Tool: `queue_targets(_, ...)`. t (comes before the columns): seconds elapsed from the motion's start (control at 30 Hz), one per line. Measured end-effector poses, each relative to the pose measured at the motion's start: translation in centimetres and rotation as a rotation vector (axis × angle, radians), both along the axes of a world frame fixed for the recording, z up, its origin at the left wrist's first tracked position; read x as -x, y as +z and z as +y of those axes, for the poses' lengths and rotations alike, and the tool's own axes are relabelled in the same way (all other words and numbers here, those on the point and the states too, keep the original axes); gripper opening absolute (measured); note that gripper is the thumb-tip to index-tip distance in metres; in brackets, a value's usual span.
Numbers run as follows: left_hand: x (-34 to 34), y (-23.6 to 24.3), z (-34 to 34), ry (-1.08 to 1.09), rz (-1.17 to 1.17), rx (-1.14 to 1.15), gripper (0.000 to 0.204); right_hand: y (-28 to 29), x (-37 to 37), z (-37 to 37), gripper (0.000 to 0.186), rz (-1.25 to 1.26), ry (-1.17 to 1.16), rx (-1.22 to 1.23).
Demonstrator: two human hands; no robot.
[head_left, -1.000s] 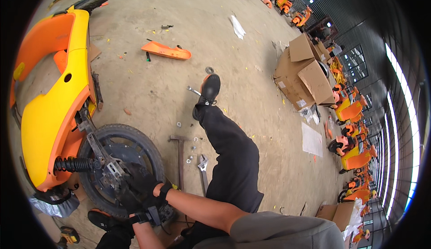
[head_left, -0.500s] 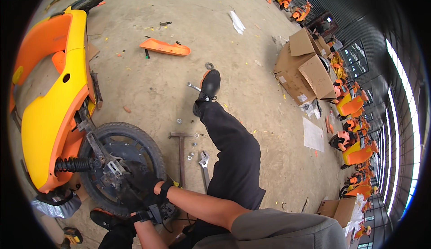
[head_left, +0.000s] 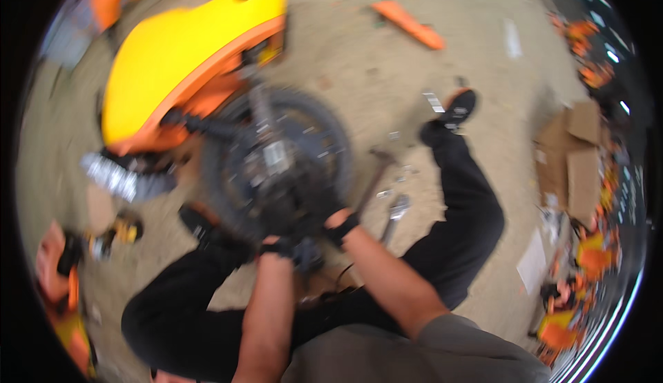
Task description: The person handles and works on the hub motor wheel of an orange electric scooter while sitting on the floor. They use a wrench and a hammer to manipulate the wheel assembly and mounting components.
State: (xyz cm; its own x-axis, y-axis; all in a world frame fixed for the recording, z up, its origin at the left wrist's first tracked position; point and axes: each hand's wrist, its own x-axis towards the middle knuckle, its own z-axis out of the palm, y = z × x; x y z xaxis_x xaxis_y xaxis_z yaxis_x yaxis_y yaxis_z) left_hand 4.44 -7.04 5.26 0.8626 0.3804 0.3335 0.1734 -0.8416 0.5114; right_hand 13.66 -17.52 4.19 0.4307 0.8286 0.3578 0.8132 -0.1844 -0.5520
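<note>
no legible text, numbers, or signs

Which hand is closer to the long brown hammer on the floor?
Right. The black-gloved right hand is left of the long brown hammer; the black-gloved left hand is farther left, beyond the right hand.

The person wears a grey top (head_left: pixel 359 355) with a short sleeve (head_left: pixel 452 334) ending above the elbow, and loose, full-length black trousers (head_left: pixel 473 210). Dark gloves, probably black though motion blur hides their texture, cover the left hand (head_left: pixel 276 210) and right hand (head_left: pixel 316 191). A dark wristband (head_left: pixel 342 230) circles each wrist. The black right shoe (head_left: pixel 460 108) and dark left shoe (head_left: pixel 198 224) show orange edging.
</note>
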Motion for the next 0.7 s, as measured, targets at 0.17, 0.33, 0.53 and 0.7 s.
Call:
queue_targets(0.17,-0.6,1.8,-0.4,0.407,-0.313,1.383,0.017,5.4,-0.4,3.5,0.034,0.71,-0.294,0.047)
queue_targets(0.33,-1.3,3.6,-0.9,0.458,-0.398,1.611,0.018,5.7,-0.5,3.5,0.033,0.811,-0.3,-0.023)
queue_targets(0.53,-1.8,4.4,-1.2,0.519,-0.439,1.581,0.016,6.6,-0.8,3.3,0.032,0.761,-0.285,-0.018)
queue_targets(0.7,-1.4,3.1,-1.0,0.469,-0.34,1.443,0.016,6.2,-1.0,3.2,0.033,0.839,-0.257,-0.009)
